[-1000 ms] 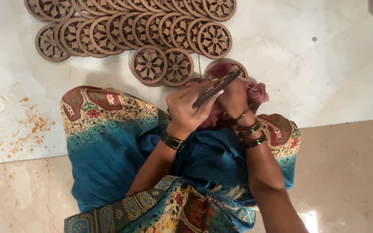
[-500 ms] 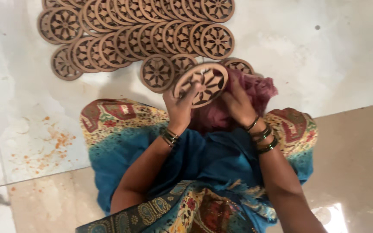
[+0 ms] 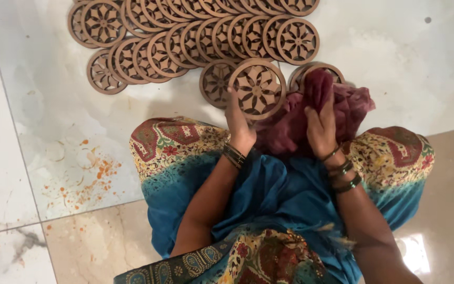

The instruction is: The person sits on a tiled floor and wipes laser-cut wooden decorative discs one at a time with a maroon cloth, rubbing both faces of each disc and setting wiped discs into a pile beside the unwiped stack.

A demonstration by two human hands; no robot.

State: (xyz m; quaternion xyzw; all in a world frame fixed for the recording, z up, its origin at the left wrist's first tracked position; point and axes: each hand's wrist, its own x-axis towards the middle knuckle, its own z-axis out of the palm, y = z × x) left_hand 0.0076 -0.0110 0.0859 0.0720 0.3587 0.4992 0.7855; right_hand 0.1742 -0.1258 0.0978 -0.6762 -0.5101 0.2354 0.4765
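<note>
Left hand grips one carved wooden disc, right hand clutches a maroon cloth, seemingly mid-wipe, with dozens of discs already laid out on the floor.

Held disc sits left of cloth, both above lap; overlapping discs lie on floor beyond

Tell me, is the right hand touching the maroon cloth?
Touching. The head view shows the right hand pressed into the maroon cloth, fingers gripping a raised fold of it, no gap.
</note>
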